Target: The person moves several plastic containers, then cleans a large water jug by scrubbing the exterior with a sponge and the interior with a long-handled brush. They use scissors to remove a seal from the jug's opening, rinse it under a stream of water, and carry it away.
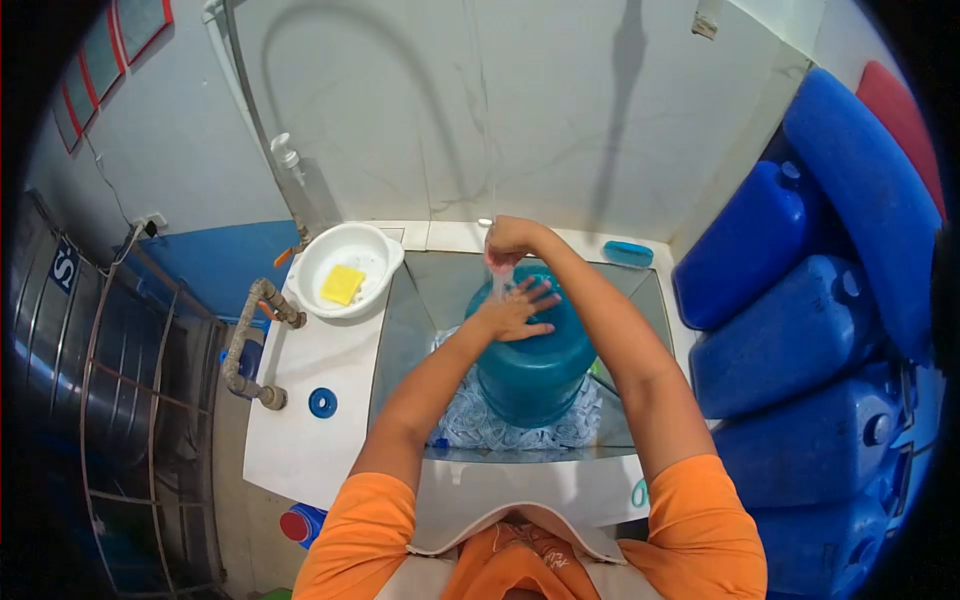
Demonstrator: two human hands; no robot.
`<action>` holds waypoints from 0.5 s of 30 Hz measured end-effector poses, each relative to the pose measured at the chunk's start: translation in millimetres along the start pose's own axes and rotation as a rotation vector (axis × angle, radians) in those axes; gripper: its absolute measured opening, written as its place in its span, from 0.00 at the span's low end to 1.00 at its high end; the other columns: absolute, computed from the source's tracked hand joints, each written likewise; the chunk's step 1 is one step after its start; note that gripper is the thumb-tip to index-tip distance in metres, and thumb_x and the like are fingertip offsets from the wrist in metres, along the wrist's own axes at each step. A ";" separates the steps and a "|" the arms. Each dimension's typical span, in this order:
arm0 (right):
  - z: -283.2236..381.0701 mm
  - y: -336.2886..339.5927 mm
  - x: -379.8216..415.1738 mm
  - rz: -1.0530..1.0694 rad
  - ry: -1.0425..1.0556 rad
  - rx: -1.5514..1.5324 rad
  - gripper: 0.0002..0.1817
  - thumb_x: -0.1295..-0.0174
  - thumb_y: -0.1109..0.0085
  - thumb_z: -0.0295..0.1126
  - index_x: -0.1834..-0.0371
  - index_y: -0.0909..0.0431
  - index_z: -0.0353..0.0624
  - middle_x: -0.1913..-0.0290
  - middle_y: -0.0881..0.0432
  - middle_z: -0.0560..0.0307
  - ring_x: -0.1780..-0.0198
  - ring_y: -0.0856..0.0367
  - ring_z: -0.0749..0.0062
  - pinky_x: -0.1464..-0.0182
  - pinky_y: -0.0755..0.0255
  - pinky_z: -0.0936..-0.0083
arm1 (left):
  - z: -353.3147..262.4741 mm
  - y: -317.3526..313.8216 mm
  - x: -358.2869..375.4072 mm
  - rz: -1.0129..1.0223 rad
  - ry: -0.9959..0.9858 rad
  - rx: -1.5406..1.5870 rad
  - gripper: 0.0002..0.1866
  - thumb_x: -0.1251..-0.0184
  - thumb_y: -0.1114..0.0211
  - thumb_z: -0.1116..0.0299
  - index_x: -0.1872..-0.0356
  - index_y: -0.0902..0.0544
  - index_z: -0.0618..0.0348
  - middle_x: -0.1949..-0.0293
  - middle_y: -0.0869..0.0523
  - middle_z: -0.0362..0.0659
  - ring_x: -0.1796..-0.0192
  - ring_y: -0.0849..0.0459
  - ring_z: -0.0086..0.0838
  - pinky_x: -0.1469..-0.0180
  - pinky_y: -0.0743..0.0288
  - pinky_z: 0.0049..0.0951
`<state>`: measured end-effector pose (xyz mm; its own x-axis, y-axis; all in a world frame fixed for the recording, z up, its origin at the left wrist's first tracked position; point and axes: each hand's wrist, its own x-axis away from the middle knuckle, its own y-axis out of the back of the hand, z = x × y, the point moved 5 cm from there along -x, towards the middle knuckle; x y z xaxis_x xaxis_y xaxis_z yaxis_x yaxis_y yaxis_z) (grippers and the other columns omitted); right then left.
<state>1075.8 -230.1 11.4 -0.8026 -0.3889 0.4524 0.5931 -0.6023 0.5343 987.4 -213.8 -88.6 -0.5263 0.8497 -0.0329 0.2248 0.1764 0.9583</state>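
A large teal water jug [535, 375] stands in a sink [405, 335], on a pile of pale crumpled material [465, 415]. My left hand [517, 310] lies spread on the upper part of the jug, fingers apart. My right hand [510, 240] is bent down at the jug's far side, under a thin stream of water, with its fingers curled. Whatever it may hold is too small and hidden to name. Water runs down between the two hands.
On the left counter are a white basin [376, 243] with a yellow sponge [343, 285], a blue ring [322, 403] and a pipe [240, 345]. A blue brush [628, 253] lies on the back ledge. Several blue containers [780, 340] are stacked at the right.
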 end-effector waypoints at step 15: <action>4.6 4.7 3.1 0.039 -0.031 0.092 0.09 0.51 0.51 0.18 0.75 0.19 0.33 0.76 0.18 0.49 0.76 0.18 0.66 0.73 0.21 0.72 | 40.7 -4.2 12.4 -0.227 0.402 -0.023 0.34 0.35 0.60 0.37 0.30 0.42 0.37 0.28 0.47 0.47 0.28 0.56 0.58 0.37 0.66 0.71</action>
<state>1076.5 -230.9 18.6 -0.7771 -0.3885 0.4952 0.6285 -0.5201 0.5783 1013.3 -183.8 -104.6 -0.8373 0.5300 -0.1347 0.0510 0.3210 0.9457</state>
